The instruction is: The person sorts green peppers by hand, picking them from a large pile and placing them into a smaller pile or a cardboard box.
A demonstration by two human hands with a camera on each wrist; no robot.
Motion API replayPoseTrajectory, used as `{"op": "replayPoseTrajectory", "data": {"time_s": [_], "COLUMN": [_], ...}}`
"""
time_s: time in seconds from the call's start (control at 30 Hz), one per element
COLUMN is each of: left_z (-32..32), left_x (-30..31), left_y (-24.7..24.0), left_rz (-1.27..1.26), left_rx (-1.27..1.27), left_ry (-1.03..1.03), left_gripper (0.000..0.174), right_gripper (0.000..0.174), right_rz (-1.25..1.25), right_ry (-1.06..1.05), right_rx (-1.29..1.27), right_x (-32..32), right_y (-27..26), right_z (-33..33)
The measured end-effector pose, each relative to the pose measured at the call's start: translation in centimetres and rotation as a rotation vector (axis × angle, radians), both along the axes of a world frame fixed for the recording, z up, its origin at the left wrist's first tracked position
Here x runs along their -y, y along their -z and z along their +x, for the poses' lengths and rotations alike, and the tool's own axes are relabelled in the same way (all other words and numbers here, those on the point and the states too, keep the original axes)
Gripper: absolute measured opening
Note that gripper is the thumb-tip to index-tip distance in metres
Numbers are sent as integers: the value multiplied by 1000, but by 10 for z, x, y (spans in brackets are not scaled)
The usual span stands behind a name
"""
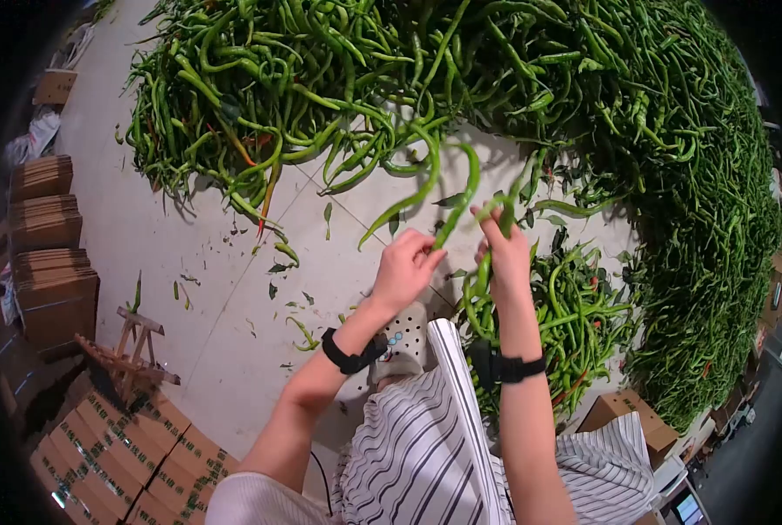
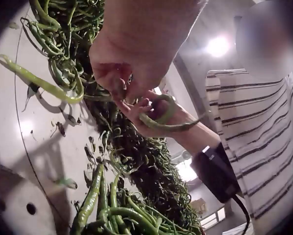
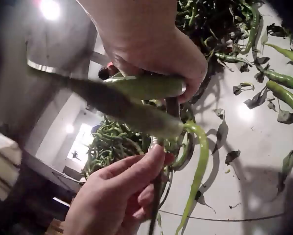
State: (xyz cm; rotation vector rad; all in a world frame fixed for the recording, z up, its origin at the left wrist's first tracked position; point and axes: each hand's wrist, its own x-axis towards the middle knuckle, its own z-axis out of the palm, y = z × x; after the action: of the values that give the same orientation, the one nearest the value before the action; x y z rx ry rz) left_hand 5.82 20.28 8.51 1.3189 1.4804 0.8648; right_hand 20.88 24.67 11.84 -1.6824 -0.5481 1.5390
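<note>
In the head view my left hand (image 1: pixel 406 271) pinches the lower end of a long curved green chili pepper (image 1: pixel 472 188) between thumb and fingers. Close beside it on the right, my right hand (image 1: pixel 509 254) grips green chili peppers (image 1: pixel 484 273) that stick out above and below the fist. The right wrist view has these peppers (image 3: pixel 146 87) crossing under the right hand (image 3: pixel 156 49), some blurred, with the left hand's fingertips (image 3: pixel 156 155) just below them. Both hands are raised over a smaller heap of green chilies (image 1: pixel 575 306) on the floor.
Large piles of green chilies (image 1: pixel 259 79) spread across the back and right (image 1: pixel 706 192). Loose peppers and leaves lie on the pale floor (image 1: pixel 224 262). At left stand flattened cartons (image 1: pixel 54 297), a small wooden stool (image 1: pixel 133 350) and printed boxes (image 1: pixel 119 446). A perforated clog (image 1: pixel 404 337) shows below.
</note>
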Motion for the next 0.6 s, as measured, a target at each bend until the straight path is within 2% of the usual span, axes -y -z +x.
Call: {"op": "replayPoseTrajectory", "data": {"time_s": [0.17,0.3,0.33,0.43,0.47,0.6], "left_z": [-11,-16,-15,-8,-4,-3], "left_x": [-3,-26,-30,-32,-31,-29], "left_y": [19,44,46,67,74,97], "left_rz": [72,251,96,138,124,198], "left_rx": [-67,-317,-328,-485,-606,-642], "left_ry": [222,505,583,422,346,200], "left_gripper": [26,25,23,29,31,23], "right_gripper": [29,27,26,23,22,19], "right_rz": [-29,-109,-122,-125,-148,-178], "right_ry": [-41,-72,-88,-33,-9,65], "right_rx": [29,20,32,4,1,-159], "right_x": [-14,-11,-9,-1,2,12], "right_y": [38,56,63,79,83,76], "right_z": [7,13,16,22,26,31]}}
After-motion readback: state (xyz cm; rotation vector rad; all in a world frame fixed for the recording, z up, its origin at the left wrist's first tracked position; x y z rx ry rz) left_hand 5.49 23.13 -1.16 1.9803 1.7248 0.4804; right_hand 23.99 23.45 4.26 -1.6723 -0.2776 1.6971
